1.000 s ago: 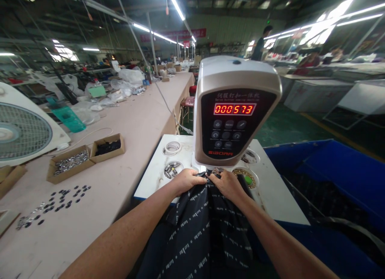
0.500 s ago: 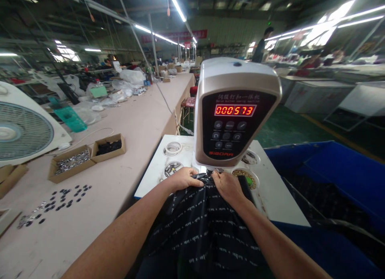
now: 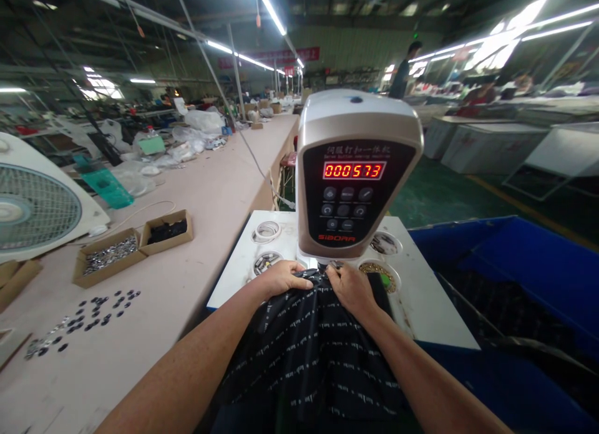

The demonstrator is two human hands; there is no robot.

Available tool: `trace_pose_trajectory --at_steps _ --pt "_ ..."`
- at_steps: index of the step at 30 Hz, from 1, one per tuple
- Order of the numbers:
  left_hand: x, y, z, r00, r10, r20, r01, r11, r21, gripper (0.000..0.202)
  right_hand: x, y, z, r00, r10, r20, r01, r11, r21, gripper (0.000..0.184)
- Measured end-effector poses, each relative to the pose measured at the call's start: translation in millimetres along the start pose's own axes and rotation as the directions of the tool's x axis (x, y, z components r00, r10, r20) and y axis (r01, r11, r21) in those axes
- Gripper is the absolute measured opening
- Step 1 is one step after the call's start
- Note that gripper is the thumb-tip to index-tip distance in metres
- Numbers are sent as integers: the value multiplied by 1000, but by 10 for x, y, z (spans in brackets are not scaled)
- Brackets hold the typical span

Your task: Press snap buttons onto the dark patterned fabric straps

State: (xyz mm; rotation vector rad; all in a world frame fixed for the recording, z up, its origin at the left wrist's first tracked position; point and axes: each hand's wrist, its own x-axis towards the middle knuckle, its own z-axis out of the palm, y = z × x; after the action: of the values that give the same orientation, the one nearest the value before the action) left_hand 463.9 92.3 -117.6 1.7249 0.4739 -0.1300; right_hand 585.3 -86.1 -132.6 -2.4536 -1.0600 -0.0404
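A black garment [image 3: 311, 353] printed with small white lettering is stretched from my lap up to the base of a white and bronze button machine [image 3: 358, 172]; its red display reads 000573. My left hand [image 3: 281, 278] pinches the cloth's top edge just left of the machine's foot. My right hand [image 3: 350, 287] grips the same edge on the right, fingertips under the machine head. Both hands are closed on the fabric. The machine stands on a white table [image 3: 435, 315] with round recessed cups holding small parts.
A long pink workbench [image 3: 201, 234] runs off to the left, with two cardboard boxes [image 3: 133, 247] of metal pieces, scattered dark buttons [image 3: 88, 312] and a white fan [image 3: 37, 203]. A blue bin [image 3: 519, 278] with dark cloth sits at the right. People stand far behind.
The garment has been pulled flatter and tauter between my hands. My view has shifted slightly, so the machine sits a little further left. The counter is unchanged.
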Motion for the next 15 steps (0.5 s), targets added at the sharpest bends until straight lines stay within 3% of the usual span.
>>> trace_pose_trajectory --at_steps 10,15 --pt "-31 22 24 999 -8 -44 11 998 54 43 -10 -18 -22 1000 5 2 -5 992 123 31" --pt "-180 167 99 983 79 -168 -49 983 177 50 -68 -86 -169 1000 2 3 -3 977 215 28"
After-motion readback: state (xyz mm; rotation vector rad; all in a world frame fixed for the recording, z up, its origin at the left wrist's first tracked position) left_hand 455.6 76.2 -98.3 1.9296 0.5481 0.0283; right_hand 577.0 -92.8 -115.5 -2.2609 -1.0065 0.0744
